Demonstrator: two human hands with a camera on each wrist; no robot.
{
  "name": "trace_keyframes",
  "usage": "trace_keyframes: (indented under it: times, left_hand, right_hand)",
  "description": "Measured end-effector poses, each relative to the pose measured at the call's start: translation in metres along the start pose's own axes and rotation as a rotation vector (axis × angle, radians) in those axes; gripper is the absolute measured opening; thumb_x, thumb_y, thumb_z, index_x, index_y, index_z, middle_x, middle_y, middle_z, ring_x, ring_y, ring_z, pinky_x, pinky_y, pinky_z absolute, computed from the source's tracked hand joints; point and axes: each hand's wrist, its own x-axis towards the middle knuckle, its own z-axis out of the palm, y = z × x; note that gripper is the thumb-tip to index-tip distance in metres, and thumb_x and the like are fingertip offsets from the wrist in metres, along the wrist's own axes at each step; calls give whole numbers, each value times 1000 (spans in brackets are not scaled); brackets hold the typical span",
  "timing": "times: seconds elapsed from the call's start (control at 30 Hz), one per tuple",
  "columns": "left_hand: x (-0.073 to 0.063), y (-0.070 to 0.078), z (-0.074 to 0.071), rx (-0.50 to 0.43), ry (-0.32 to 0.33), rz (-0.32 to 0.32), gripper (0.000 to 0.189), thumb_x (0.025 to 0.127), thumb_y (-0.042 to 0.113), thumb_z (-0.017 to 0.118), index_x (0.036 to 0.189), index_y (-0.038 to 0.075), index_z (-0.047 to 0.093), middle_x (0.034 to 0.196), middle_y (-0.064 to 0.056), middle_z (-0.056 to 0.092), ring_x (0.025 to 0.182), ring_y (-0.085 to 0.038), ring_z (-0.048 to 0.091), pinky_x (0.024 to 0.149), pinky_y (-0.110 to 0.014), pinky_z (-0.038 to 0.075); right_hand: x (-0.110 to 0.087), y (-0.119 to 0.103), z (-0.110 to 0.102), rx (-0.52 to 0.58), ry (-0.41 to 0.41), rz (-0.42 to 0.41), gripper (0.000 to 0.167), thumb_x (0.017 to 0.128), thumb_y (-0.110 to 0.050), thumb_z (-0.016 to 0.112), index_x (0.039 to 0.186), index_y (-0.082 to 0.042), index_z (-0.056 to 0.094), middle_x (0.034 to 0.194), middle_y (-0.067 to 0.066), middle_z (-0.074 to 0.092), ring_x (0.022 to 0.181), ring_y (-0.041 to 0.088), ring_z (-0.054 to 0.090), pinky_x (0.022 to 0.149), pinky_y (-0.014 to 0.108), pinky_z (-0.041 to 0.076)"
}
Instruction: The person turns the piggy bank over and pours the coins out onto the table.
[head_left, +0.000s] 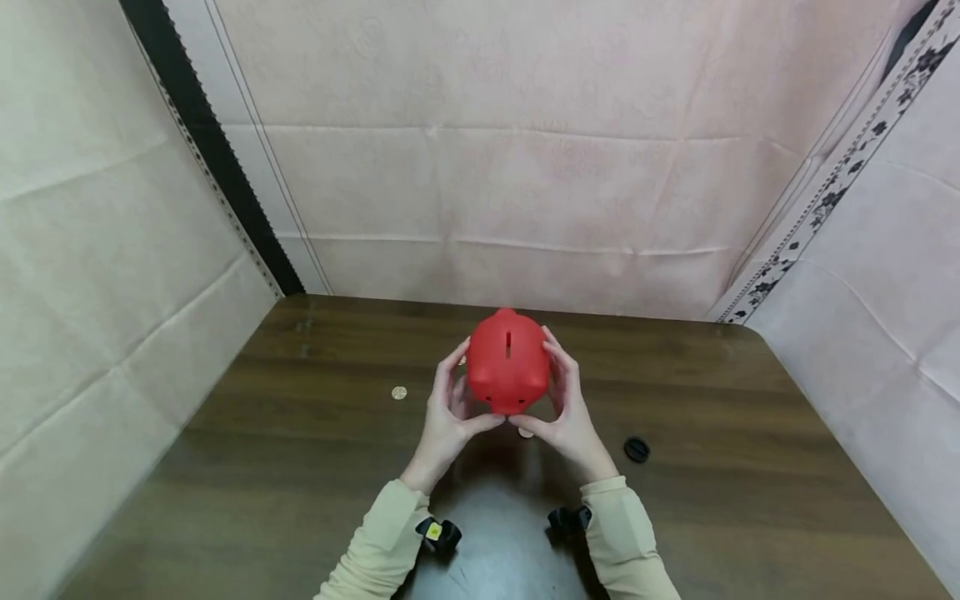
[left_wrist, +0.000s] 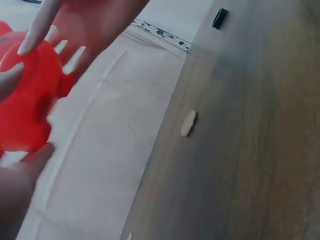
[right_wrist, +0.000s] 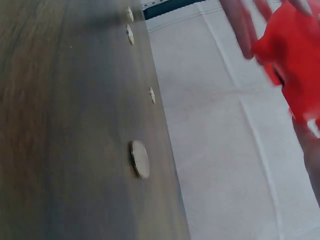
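A red piggy bank is held up over the wooden table, its coin slot facing upward in the head view. My left hand grips its left side, and my right hand grips the right side, thumbs meeting near its snout. In the left wrist view, fingers curve round the red piggy bank at the left edge. The right wrist view catches the piggy bank at its right edge. A coin lies on the table below, partly covered by the right thumb.
Left of the hands lies another coin. Several coins, among them a larger-looking coin, are spread on the table in the right wrist view. A round black cap lies to the right. Pale cloth hangs behind the table and at both sides.
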Motion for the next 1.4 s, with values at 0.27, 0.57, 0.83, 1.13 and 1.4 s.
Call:
trace_keyframes:
  times: [0.27,0.57,0.83,1.13,1.4]
  left_hand:
    - [0,-3,-3,52,32,313,83,74,-16,71,138,-5,19,157,-9,25,143,-20,34,105,-26,46]
    - [2,0,-10,116,28,256,94,72,-10,74,145,4,16,155,-6,30,140,-18,35,105,-25,46]
    - [4,3,-10,88,-72,-140,94,81,4,72,154,26,17,155,-3,31,136,-25,42,110,-39,42]
    - [4,-9,-3,356,33,-508,74,87,45,68,145,14,36,109,-14,65,72,-24,67,66,-33,58]
    - [0,-6,-5,532,82,-493,68,84,56,66,131,10,51,77,-9,68,56,-18,62,56,-32,55]
  right_hand:
    - [1,-5,3,-130,-93,-129,109,71,12,75,153,-7,5,162,14,11,146,16,23,105,25,44]
    - [4,-14,4,-355,-98,-157,109,67,3,83,152,-7,14,161,12,14,146,15,22,107,29,45]
    - [3,-6,4,-367,92,166,100,73,-18,85,153,-20,25,150,5,38,134,28,43,105,54,44]
    - [1,3,9,-463,113,586,73,86,-47,69,144,-14,39,129,12,61,110,27,62,92,44,54]
    - [3,-2,12,-601,54,658,72,87,-58,60,141,-13,43,98,9,73,78,18,67,70,32,55]
